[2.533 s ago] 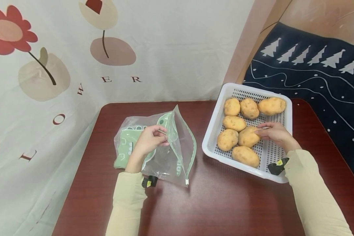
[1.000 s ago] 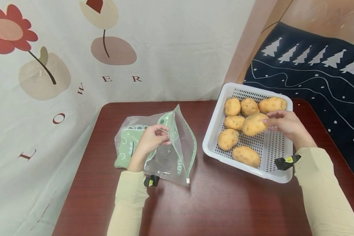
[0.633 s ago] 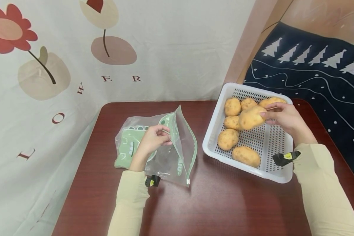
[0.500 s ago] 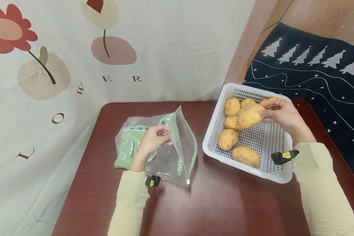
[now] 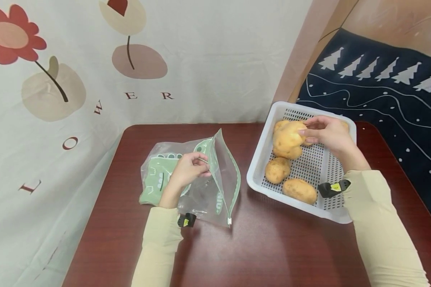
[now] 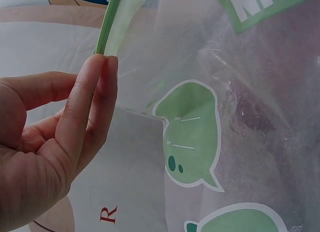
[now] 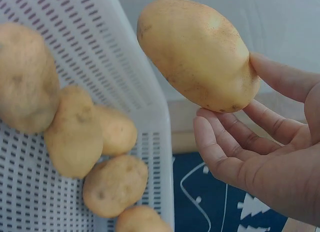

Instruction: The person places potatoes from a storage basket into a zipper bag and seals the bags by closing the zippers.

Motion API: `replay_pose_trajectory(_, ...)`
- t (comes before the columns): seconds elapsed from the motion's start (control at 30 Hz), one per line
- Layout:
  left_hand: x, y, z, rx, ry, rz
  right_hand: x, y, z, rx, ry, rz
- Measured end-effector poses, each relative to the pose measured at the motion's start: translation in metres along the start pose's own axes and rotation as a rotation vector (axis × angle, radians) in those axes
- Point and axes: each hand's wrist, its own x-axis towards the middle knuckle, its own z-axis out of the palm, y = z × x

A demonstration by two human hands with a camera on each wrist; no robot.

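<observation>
Left hand [image 5: 188,170] pinching a bag [image 5: 204,195], right hand [image 5: 328,133] pinches a potato [image 5: 288,136] by its end near the far-left corner of the basket [image 5: 260,147]; likely firm, weighty, best gripped mid-body.

The basket [image 5: 316,169] is white, patterned with rows of slots; the potatoes [image 5: 299,191] in and above it are yellow-tan, flecked brown. Left of the basket, the clear bag [image 5: 201,195] wears pale green, white-outlined prints. The table [image 5: 258,247] beneath the basket is reddish brown. Behind the basket, the off-white curtain [image 5: 215,71] shows red and cream flowers; right of the basket, the navy cloth [image 5: 377,88] carries white trees.
</observation>
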Motion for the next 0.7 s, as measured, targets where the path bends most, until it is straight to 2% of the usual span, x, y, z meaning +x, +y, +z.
replay_pose_trajectory(0.17, 0.0, 0.0, 0.001, 0.002, -0.001, -0.007, 0.001, -0.011, 0.013, -0.008, -0.031, -0.053)
replay_pose_trajectory(0.37, 0.002, 0.0, 0.003, -0.004, -0.003, -0.006, 0.002, -0.019, 0.027, 0.01, -0.071, -0.053)
replay_pose_trajectory(0.57, 0.004, 0.0, 0.004, -0.015, -0.004, -0.012, 0.0, -0.026, 0.045, 0.058, -0.112, -0.108)
replay_pose_trajectory(0.7, 0.005, 0.0, 0.006, -0.018, -0.004, -0.015, -0.004, -0.033, 0.056, 0.051, -0.136, -0.131)
